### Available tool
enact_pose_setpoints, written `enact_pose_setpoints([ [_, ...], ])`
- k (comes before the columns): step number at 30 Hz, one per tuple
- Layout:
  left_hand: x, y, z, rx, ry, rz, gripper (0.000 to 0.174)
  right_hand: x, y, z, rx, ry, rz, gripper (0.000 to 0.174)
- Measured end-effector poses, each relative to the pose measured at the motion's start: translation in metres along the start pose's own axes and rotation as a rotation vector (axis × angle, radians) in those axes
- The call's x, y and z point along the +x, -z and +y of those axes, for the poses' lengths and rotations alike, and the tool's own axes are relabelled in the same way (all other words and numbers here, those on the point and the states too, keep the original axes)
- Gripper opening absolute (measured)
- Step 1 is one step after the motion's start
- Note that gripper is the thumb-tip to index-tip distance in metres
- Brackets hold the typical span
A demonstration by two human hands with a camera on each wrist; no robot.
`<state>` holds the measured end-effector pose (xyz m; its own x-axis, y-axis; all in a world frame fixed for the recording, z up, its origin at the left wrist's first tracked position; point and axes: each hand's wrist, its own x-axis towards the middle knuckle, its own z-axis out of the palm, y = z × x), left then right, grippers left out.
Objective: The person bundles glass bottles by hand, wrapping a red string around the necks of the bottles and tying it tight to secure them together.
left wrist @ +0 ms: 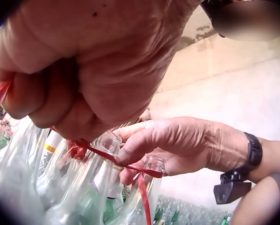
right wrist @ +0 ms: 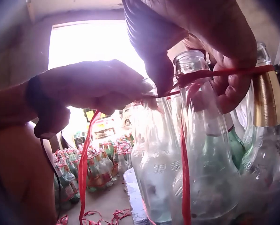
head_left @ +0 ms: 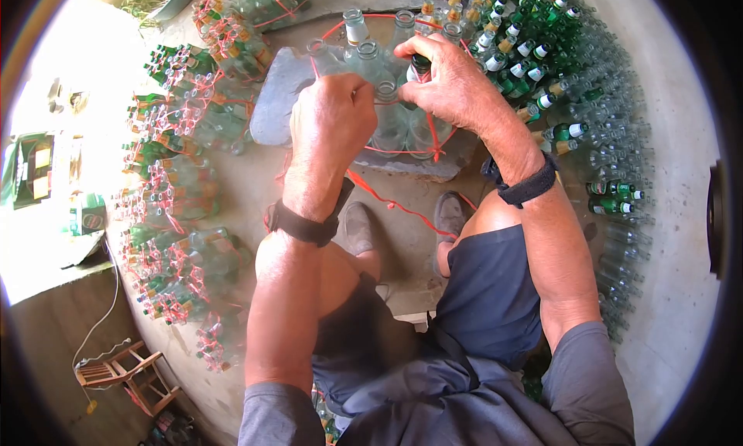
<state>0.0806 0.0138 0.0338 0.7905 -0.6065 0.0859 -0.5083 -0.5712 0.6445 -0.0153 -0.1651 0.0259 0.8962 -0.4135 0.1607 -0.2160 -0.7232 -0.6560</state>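
A cluster of clear glass bottles [head_left: 391, 125] stands upright between my hands, with a green bottle among them. Red plastic twine [right wrist: 184, 164] loops around their necks and hangs down their sides. My left hand [head_left: 333, 109], curled into a fist at the cluster's near left, grips the twine; a strand leaves the fist on each side in the left wrist view. My right hand [head_left: 453, 82] reaches over the necks from the right, thumb and fingers bent around a bottle neck, the thumb on the twine. Its palm partly hides the necks behind.
The cluster stands on a grey stone slab [head_left: 275, 98]. Twine-tied bottle bundles [head_left: 174, 191] line the left; many loose green and clear bottles [head_left: 534, 51] crowd the right. My shoes [head_left: 450, 214] are close before the slab, twine trailing between them. A small wooden chair [head_left: 128, 372] is at lower left.
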Motion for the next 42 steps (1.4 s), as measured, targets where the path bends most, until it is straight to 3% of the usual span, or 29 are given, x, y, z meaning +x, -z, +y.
enact_pose_setpoints([
  [2, -0.002, -0.006, -0.009, -0.053, -0.16, 0.118, 0.019, 0.0, 0.0, -0.001, 0.006, -0.016, -0.011, 0.052],
  [8, -0.019, -0.001, 0.0, -0.136, -0.048, 0.167, 0.015, 0.001, 0.002, -0.002, 0.053, -0.054, -0.061, 0.054],
  [11, -0.025, -0.004, -0.007, -0.19, -0.081, 0.235, 0.015, 0.001, 0.001, -0.002, 0.051, -0.045, -0.045, 0.053],
  [17, -0.033, 0.0, -0.003, -0.366, 0.067, 0.146, 0.015, -0.002, 0.005, -0.006, 0.02, -0.018, -0.031, 0.056],
  [24, -0.036, -0.009, -0.008, -0.422, 0.095, 0.129, 0.014, -0.002, 0.006, -0.005, 0.006, -0.03, -0.055, 0.061],
  [29, -0.043, -0.009, -0.005, -0.704, 0.22, 0.049, 0.015, -0.002, 0.009, -0.006, 0.007, -0.007, -0.064, 0.061],
  [39, -0.035, -0.026, -0.025, -0.801, 0.336, 0.043, 0.027, -0.005, 0.016, -0.013, 0.057, 0.004, -0.095, 0.058],
  [42, -0.031, -0.034, -0.032, -0.677, 0.3, 0.097, 0.031, -0.008, 0.021, -0.017, -0.008, 0.056, -0.083, 0.055],
])
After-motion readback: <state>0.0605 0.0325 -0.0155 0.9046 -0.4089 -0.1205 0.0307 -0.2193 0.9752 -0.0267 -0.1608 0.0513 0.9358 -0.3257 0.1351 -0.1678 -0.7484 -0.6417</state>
